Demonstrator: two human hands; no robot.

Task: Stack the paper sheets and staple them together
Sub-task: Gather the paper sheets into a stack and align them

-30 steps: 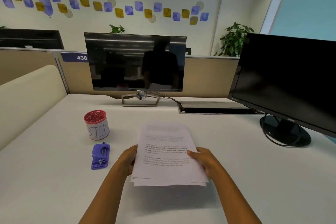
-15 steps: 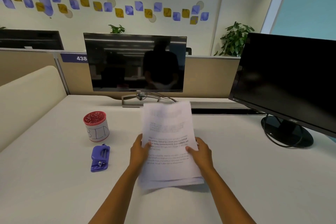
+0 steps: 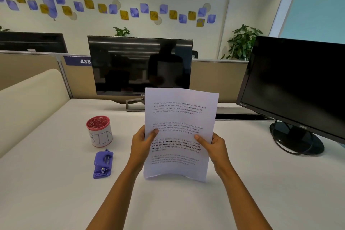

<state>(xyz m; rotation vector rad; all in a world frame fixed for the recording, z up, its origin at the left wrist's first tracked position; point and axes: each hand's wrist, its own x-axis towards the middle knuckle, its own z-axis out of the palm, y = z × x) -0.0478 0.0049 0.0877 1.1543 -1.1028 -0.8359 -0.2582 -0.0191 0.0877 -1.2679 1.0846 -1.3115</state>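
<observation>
Purple stapler (image 3: 103, 164) waits on the worktop (image 3: 56, 192) at nine o'clock of the sheets. Left hand (image 3: 140, 145) pinches the paper stack (image 3: 180, 134) at its left edge, right hand (image 3: 214, 147) clamps the right, pages upright above the worktop. Best now: tap the bottom edge down, square every corner, grip loosely.

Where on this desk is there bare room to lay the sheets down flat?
Bare desk runs along the near edge below the sheets, which both hands hold upright: left hand, right hand. Another free patch lies between the right hand and the right monitor's round base. Crowded: the left side, with the purple stapler and red-topped cup.
</observation>
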